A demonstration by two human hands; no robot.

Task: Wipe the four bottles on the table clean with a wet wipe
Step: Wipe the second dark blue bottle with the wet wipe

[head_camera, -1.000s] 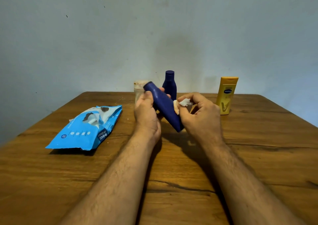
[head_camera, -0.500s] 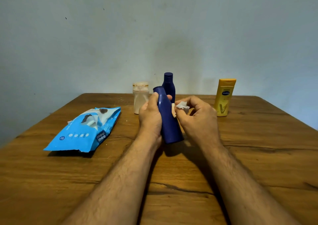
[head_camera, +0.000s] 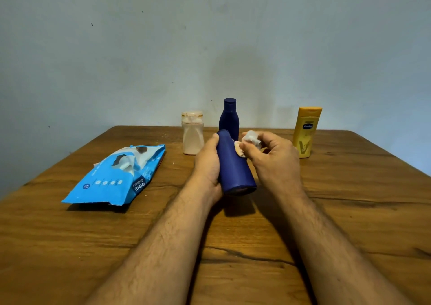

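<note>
A dark blue plastic bottle gets its wipe-down above the middle of the wooden table.

The left hand grips the tilted bottle, base towards the camera, while the right hand pinches a crumpled white wet wipe beside its upper side. A second dark blue bottle, a pale translucent bottle and a yellow lotion bottle stand along the far edge, a blue wipes packet nearer the left edge. A damp, smooth bottle may slip and topple those behind.
</note>
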